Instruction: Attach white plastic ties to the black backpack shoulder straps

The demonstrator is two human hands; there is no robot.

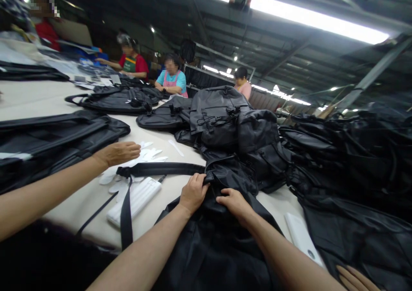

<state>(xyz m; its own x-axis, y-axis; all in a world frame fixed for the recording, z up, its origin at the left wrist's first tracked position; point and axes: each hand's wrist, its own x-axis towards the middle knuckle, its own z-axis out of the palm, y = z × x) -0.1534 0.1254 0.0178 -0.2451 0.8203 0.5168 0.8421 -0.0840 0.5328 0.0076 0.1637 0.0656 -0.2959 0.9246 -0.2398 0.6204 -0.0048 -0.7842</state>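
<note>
Two bare hands down on black nylon, dead centre of the table! Left hand curled tight and narrow, fingers closed on a fold of a black nylon backpack, close to where a flat black webbing strap leaves the bag. Right hand just beside it, fingers together and draped over the same fabric; gripping or only pressing, impossible to call from this angle.

Backpack lying across the edge of a long cream-topped worktable, strap running out to the left over a white ridged plastic block. Over on the left, a co-worker's bare forearm and hand reaching in, flat on scattered white paper pattern pieces. Another co-worker's fingers at the bottom right, on black fabric, near a flat white rectangular board.

Beyond the hands, a tall stack of black backpacks, and a dark heap of more bags off to the right. Flattened black bags lined up along the left side. Further down the table, three seated co-workers: red shirt with green apron, turquoise shirt with pink apron, pink top. Long fluorescent tube lights blazing overhead.
</note>
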